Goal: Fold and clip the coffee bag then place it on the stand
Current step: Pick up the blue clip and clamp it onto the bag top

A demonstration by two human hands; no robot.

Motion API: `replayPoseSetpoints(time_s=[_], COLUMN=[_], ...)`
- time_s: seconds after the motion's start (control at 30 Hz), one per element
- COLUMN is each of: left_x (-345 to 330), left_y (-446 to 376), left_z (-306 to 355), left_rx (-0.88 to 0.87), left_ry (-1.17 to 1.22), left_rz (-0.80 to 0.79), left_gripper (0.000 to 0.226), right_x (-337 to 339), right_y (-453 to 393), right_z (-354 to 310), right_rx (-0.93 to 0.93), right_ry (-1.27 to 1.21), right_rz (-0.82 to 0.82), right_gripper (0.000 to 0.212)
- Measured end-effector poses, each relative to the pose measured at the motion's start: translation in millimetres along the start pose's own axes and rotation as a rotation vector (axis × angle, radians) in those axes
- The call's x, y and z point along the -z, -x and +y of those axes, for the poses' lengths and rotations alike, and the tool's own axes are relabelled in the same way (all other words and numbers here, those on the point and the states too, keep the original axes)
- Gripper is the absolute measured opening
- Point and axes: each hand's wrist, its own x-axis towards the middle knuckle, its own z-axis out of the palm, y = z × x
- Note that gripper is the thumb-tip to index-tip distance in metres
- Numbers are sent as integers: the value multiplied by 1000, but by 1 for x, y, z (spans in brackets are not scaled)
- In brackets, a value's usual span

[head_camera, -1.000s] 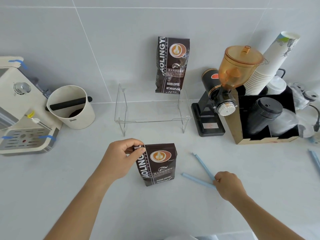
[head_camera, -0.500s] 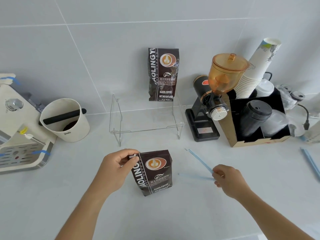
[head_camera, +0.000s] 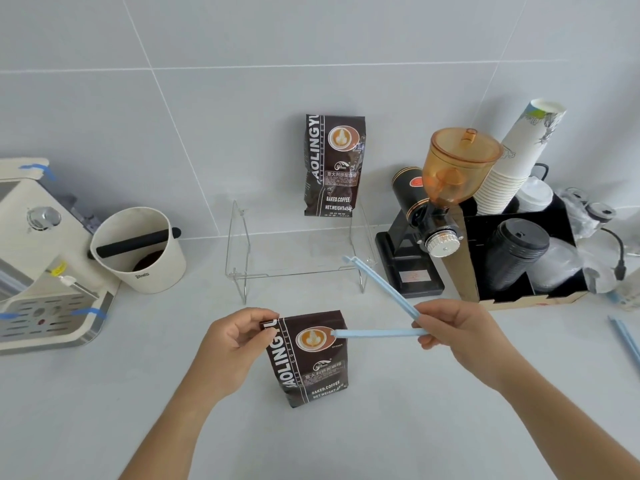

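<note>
A dark brown coffee bag point(head_camera: 313, 362) stands upright on the white counter in front of me, its top folded down. My left hand point(head_camera: 233, 344) pinches the bag's folded top left corner. My right hand point(head_camera: 453, 332) holds a light blue sealing clip point(head_camera: 379, 332) at its hinge; the clip is spread in a V, with one arm reaching the bag's upper right front and the other pointing up toward the stand. The clear acrylic stand point(head_camera: 298, 271) sits behind the bag, with a second coffee bag point(head_camera: 332, 166) upright on its back right.
A white knock box point(head_camera: 142, 251) and an espresso machine point(head_camera: 38, 258) stand at the left. A grinder point(head_camera: 436, 216) and a black organiser point(head_camera: 526, 258) with cups and lids stand at the right. Another blue clip point(head_camera: 627, 337) lies at the far right edge.
My right hand has lifted the blue clip off the counter and brought it left to the bag's top. My left hand keeps its pinch on the bag.
</note>
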Motion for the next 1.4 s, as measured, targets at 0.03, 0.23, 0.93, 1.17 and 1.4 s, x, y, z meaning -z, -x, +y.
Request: replayPoseSetpoints(time_s=[0.03,0.23,0.93,1.17,1.4], left_x=[0,-2,-15,-20,-20], left_y=[1,3,9,8,8], left_z=[-1,-3,-14,-15,-16], left_rx=[7,48,46,6,1], left_ry=[26,160,275,203,191], left_rz=[9,25,291,339,357], left_gripper=[32,30,34,31,40], right_x=[-6,-46,-75,-72,-69], right_y=[-1,-12,-31,-36,-37], right_z=[-6,-32,-41,-43,-42], right_rx=[16,41,11,16,-16], right_ry=[-8,47,295,282,285], right_rz=[-38,-199,-340,-427,-501], right_gripper=[23,27,14,18,23])
